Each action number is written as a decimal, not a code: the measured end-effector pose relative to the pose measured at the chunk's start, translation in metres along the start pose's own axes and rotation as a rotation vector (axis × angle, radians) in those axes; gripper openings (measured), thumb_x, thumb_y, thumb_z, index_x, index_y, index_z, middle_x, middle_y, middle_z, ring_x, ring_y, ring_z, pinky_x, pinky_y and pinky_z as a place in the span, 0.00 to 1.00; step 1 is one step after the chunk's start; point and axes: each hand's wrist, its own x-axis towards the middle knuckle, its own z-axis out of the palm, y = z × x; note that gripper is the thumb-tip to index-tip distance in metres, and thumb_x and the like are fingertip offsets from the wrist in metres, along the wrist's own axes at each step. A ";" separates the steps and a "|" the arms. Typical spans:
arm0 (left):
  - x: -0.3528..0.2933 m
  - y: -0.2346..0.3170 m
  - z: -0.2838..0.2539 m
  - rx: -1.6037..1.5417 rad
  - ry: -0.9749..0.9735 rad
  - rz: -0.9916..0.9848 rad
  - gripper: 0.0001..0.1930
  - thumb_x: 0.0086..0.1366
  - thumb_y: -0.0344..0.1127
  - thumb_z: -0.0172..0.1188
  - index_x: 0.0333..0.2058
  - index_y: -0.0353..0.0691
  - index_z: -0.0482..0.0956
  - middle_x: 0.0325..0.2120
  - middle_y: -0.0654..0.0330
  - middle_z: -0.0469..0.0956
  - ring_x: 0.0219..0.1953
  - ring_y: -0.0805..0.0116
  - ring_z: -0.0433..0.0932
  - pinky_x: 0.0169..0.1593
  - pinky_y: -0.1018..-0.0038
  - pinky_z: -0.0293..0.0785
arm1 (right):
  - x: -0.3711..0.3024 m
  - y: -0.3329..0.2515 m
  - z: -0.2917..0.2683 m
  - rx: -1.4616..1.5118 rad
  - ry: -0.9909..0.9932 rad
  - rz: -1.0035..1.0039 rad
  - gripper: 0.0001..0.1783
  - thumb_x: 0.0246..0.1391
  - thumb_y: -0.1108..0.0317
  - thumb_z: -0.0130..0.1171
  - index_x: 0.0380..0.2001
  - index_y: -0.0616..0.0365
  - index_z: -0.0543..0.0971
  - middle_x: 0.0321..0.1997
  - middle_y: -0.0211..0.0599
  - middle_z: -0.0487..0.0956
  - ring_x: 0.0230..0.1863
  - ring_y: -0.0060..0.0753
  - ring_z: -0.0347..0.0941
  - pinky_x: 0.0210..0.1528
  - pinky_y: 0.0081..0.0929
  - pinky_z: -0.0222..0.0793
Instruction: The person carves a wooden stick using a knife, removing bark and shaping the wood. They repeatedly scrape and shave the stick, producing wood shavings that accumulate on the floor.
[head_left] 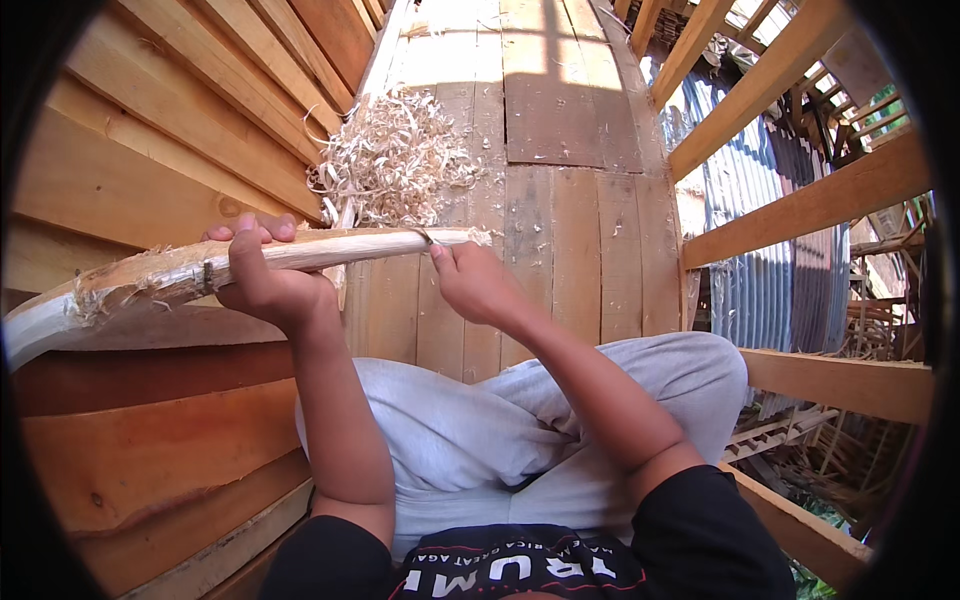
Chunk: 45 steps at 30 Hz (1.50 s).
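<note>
A long, slightly bent wooden pole (pixel 360 246) lies across in front of me, running from the far left to the middle. Its right part is pale and shaved smooth, while the left part looks rough with torn fibres. My left hand (pixel 265 265) is wrapped round the pole from below, its fingertips showing over the far side. Near the pole's right end, my right hand (pixel 472 284) is closed on a small dark blade (pixel 424 236), thin and curved where it shows against the wood. The rest of that tool is hidden by my fingers.
A heap of curled wood shavings (pixel 395 160) lies on the plank floor (pixel 575 250) beyond the pole. Stacked boards (pixel 150 165) form a wall at left. At right is a wooden railing (pixel 810 210), with corrugated metal sheets (pixel 770 230) beyond. My crossed legs (pixel 450 420) are below.
</note>
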 end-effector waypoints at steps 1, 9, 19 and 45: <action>-0.001 0.002 0.003 -0.010 0.003 -0.003 0.11 0.51 0.27 0.54 0.33 0.45 0.63 0.19 0.66 0.61 0.21 0.73 0.63 0.29 0.72 0.68 | 0.010 0.016 -0.001 0.029 0.026 0.067 0.32 0.65 0.51 0.38 0.35 0.77 0.77 0.35 0.70 0.77 0.42 0.66 0.76 0.49 0.51 0.69; 0.006 0.004 -0.003 -0.009 0.000 0.009 0.12 0.49 0.27 0.55 0.32 0.44 0.63 0.19 0.65 0.61 0.21 0.73 0.62 0.29 0.73 0.68 | -0.021 -0.032 -0.004 -0.060 -0.015 0.025 0.32 0.67 0.54 0.36 0.35 0.78 0.77 0.34 0.70 0.77 0.40 0.67 0.76 0.46 0.52 0.69; 0.001 -0.001 0.002 -0.014 0.014 -0.024 0.12 0.48 0.27 0.55 0.32 0.44 0.63 0.21 0.64 0.63 0.21 0.72 0.63 0.30 0.73 0.69 | 0.003 0.025 0.007 -0.162 0.055 0.031 0.31 0.67 0.54 0.34 0.30 0.76 0.75 0.27 0.65 0.77 0.31 0.63 0.75 0.39 0.50 0.71; 0.003 0.002 -0.005 -0.042 -0.006 -0.011 0.14 0.49 0.25 0.55 0.34 0.41 0.62 0.20 0.62 0.64 0.19 0.71 0.65 0.28 0.74 0.68 | -0.006 -0.003 -0.041 -0.131 -0.189 0.313 0.24 0.62 0.59 0.44 0.35 0.74 0.78 0.37 0.65 0.78 0.38 0.58 0.78 0.40 0.45 0.72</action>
